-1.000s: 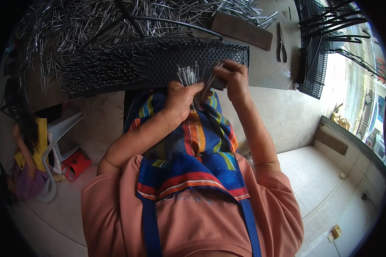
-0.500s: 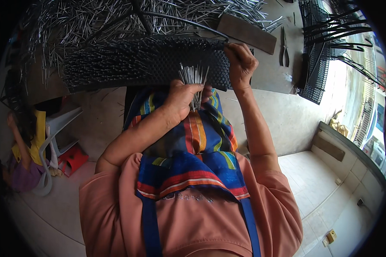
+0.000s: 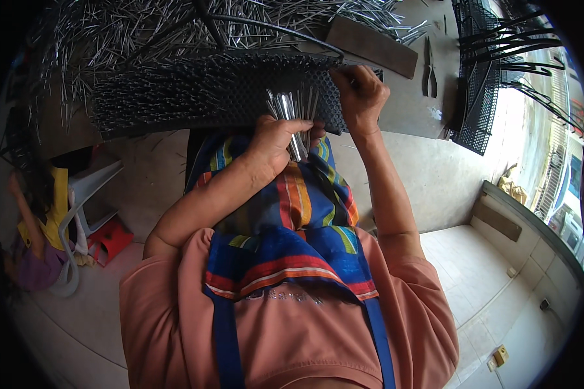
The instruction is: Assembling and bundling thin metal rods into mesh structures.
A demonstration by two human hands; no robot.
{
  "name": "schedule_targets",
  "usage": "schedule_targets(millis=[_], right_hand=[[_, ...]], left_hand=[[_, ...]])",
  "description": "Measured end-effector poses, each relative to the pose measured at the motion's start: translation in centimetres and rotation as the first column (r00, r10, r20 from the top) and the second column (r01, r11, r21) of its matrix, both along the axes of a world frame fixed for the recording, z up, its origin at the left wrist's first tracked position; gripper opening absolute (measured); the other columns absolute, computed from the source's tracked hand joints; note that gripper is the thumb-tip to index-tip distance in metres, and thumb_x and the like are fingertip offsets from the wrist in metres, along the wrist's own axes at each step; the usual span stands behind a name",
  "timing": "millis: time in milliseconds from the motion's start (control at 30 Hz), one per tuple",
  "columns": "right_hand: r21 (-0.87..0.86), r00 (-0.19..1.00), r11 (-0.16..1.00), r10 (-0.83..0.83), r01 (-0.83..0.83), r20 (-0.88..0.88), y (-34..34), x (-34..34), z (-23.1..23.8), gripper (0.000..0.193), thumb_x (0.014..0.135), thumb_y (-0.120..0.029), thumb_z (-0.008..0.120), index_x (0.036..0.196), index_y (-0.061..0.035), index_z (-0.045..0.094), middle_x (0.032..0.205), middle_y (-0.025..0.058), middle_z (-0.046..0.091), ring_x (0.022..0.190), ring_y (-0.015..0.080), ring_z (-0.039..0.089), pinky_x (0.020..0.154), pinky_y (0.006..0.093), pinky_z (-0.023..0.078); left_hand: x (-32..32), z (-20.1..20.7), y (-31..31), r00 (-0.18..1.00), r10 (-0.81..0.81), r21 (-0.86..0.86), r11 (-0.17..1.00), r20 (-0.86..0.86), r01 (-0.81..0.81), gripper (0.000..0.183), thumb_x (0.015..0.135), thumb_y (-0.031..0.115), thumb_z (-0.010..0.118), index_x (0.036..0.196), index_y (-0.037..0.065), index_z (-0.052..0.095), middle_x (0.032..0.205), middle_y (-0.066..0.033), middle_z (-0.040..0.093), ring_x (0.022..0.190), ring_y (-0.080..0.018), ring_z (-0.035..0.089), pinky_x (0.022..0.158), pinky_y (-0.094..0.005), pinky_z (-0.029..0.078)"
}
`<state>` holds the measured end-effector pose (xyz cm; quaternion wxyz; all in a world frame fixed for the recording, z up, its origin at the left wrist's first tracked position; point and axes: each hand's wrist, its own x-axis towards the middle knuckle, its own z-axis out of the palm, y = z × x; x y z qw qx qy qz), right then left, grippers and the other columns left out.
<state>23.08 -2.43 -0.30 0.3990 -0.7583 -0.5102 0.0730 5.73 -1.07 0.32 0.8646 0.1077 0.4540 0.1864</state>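
My left hand (image 3: 276,139) is closed round a bundle of thin silvery metal rods (image 3: 288,107), which fan out upward above my apron. In front of me lies a long dark panel full of holes (image 3: 334,107). Many short dark pins (image 3: 156,91) stand up from its left and middle part, while bare holes show toward the right. Over the panel's right end my right hand (image 3: 362,91) is pinched, with its fingertips curled toward the mesh. Whatever it holds is too small or hidden to make out.
A heap of loose metal rods (image 3: 130,29) covers the table's far side, crossed by a dark bent bar (image 3: 279,30). Behind the panel are a brown flat plate (image 3: 373,48) and pliers (image 3: 429,71). Black mesh racks (image 3: 477,97) stand right. Another person (image 3: 36,240) sits at left.
My right hand has shifted slightly left along the panel's right end. The bundle in my left hand has turned a little, and its rods now spread differently and catch more light.
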Motion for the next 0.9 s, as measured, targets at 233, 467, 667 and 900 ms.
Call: schedule_targets(millis=[233, 467, 667, 900], right_hand=[[-0.303, 0.599, 0.916, -0.092, -0.262, -0.796, -2.6, -1.0, 0.7, 0.016, 0.08, -0.012, 0.073, 0.075, 0.0022, 0.067, 0.061, -0.002, 0.054, 0.057, 0.0065, 0.051, 0.05, 0.0247, 0.039], [0.12, 0.666, 0.967, -0.063, 0.226, -0.743, -1.3, 1.6, 1.0, 0.006, 0.083, -0.006, 0.07, 0.08, -0.0009, 0.068, 0.067, -0.0011, 0.058, 0.054, 0.0033, 0.043, 0.049, 0.0196, 0.031], [0.362, 0.862, 0.924, 0.084, 0.12, -0.499, -0.4, 2.5, -1.5, 0.006, 0.078, 0.005, 0.072, 0.083, 0.0025, 0.07, 0.079, -0.0005, 0.063, 0.068, 0.005, 0.056, 0.061, 0.0193, 0.045], [0.138, 0.972, 0.989, -0.018, 0.051, -0.233, -0.4, 1.5, -1.7, 0.007, 0.078, 0.002, 0.073, 0.084, 0.0036, 0.07, 0.077, 0.004, 0.065, 0.07, 0.008, 0.06, 0.062, 0.0218, 0.047]], left_hand=[[0.6, 0.9, -0.2, 0.995, -0.095, 0.065, 0.993, -0.042, 0.098, 0.021, 0.081, -0.007, 0.061, 0.102, -0.004, 0.063, 0.085, -0.0158, 0.069, 0.07, -0.026, 0.07, 0.059, -0.0339, 0.058], [0.3, -0.6, -0.6, 0.992, -0.06, 0.104, 0.992, -0.108, 0.071, 0.019, 0.088, 0.002, 0.057, 0.106, 0.0, 0.064, 0.089, -0.0145, 0.07, 0.073, -0.0238, 0.07, 0.056, -0.0367, 0.059], [0.3, -0.4, -0.6, 0.989, -0.116, 0.085, 0.989, -0.09, 0.124, 0.021, 0.086, 0.0, 0.058, 0.107, 0.0, 0.063, 0.092, -0.0151, 0.07, 0.075, -0.0232, 0.069, 0.058, -0.0351, 0.058], [0.5, -0.4, -0.3, 0.987, -0.137, 0.073, 0.987, -0.086, 0.144, 0.023, 0.085, 0.001, 0.059, 0.108, -0.001, 0.062, 0.091, -0.0163, 0.07, 0.072, -0.0232, 0.069, 0.056, -0.0367, 0.058]])
